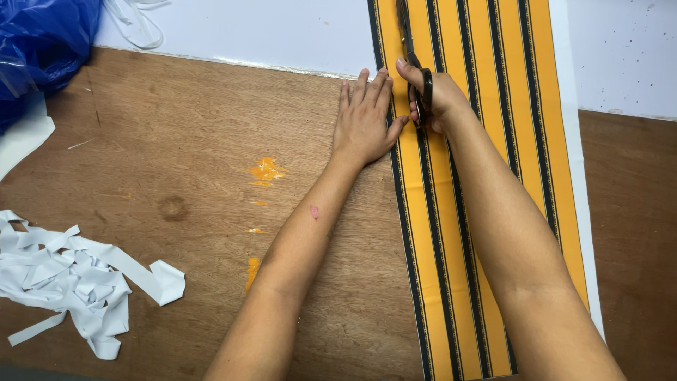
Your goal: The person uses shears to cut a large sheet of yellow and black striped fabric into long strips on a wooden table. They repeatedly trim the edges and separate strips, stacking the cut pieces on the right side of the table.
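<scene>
head view, looking down on a brown wooden worktop (176, 141).

- a long sheet of orange paper with black stripes (493, 141) is laid from 12 o'clock down to 6 o'clock, right of centre; a white margin is seen along its right edge.
- left hand (363, 123) is pressed flat, fingers spread and pointed to 12 o'clock, on the worktop at the sheet's left edge; fingertips and thumb are touching the edge stripe. grip is released, nothing is held.
- right hand (437, 95) is placed on the sheet just beside the left hand, at its 3 o'clock. grip is clenched through the black handles of a pair of scissors (416, 70); blades are pointed to 12 o'clock along a black stripe near the left edge. whether the blades are apart or closed cannot be told.
- both forearms are run from 6 o'clock up to the hands; the right one is laid over the sheet.
- a heap of white paper strips (77, 275) is seen at 8 o'clock, well apart from the hands.
- a blue plastic bag (42, 42) is seen at 10 o'clock in the corner.
- orange stains (266, 171) are marked on the wood, near the left forearm.
- a white surface (247, 28) is seen beyond the far edge at 12 o'clock.
</scene>
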